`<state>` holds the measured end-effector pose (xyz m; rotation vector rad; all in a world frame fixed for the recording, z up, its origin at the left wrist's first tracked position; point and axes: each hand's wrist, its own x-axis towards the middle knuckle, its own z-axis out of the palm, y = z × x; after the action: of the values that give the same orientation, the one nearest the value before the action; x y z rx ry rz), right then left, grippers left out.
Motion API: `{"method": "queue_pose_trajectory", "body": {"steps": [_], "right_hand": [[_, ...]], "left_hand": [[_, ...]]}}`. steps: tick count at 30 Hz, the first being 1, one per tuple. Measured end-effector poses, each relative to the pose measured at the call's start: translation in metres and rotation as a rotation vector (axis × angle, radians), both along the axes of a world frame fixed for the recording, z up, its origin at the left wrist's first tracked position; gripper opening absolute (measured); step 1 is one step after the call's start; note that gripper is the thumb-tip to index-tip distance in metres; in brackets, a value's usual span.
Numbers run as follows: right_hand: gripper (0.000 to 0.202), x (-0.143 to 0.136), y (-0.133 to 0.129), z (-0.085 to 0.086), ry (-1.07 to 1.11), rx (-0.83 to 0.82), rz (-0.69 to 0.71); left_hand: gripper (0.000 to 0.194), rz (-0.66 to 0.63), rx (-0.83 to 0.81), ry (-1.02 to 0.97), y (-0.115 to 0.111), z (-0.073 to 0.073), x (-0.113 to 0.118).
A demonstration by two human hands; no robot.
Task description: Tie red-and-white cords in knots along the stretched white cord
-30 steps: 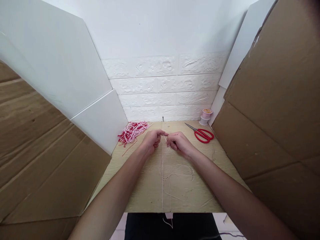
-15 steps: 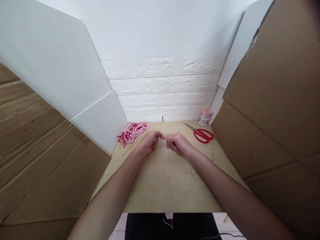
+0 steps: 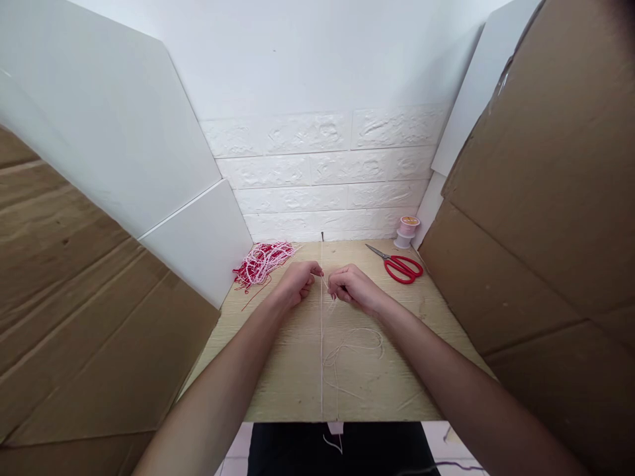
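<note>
A pale cord [image 3: 322, 357] runs straight from a small dark nail [image 3: 322, 235] at the back of the board down to its front edge. Left of this cord, my left hand [image 3: 300, 281] pinches a thin pale strand between thumb and forefinger, the other fingers curled. My right hand [image 3: 353, 288] is closed on the same strand just right of the cord, its fingertips bent down. A short stretch of strand [image 3: 325, 284] spans the two hands across the cord. Loose loops of pale thread [image 3: 360, 338] lie on the board below my right hand.
Red-handled scissors [image 3: 403, 269] lie at the right. Stacked thread spools [image 3: 407, 231] stand in the back right corner. A heap of red and pink cords [image 3: 262, 264] lies back left. Cardboard sheets [image 3: 536, 218] flank the wooden board [image 3: 278, 396] on both sides.
My left hand has shifted slightly left, and its fingertips now sit at the upright cord. My right hand has moved only a little; the strand between them hangs more steeply.
</note>
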<state>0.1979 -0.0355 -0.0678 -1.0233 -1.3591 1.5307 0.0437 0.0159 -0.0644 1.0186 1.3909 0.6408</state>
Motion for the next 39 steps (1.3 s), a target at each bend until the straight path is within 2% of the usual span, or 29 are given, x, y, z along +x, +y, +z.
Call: {"method": "queue_pose_trajectory", "body": {"steps": [14,19,22,24,26,30,33,39], "right_hand": [[0.014,0.001,0.0,0.001,-0.15,-0.007,0.131],[0.017,0.014,0.003,0.005,-0.286,0.005,0.246],[0.031,0.023,0.007,0.008,-0.416,0.028,0.261],[0.041,0.028,0.01,0.007,-0.523,0.042,0.216],[0.043,0.031,0.015,0.003,-0.635,0.053,0.114],[0.03,0.03,0.024,-0.014,-0.797,0.143,-0.17],[0.018,0.021,0.028,-0.027,-0.753,0.253,-0.339],[0.022,0.004,0.035,-0.039,-0.667,0.26,-0.374]], "left_hand": [[0.03,-0.076,0.036,0.074,-0.002,0.0,0.0],[0.019,-0.085,0.068,0.127,-0.004,0.004,-0.004],[0.017,-0.119,0.132,0.224,-0.005,0.007,-0.006],[0.016,-0.154,0.175,0.311,-0.007,0.009,-0.007],[0.016,-0.18,0.215,0.397,-0.007,0.01,-0.008],[0.02,-0.212,0.255,0.476,-0.006,0.01,-0.01],[0.023,-0.226,0.262,0.482,-0.005,0.009,-0.011],[0.021,-0.21,0.325,0.43,-0.003,0.003,-0.01]]}}
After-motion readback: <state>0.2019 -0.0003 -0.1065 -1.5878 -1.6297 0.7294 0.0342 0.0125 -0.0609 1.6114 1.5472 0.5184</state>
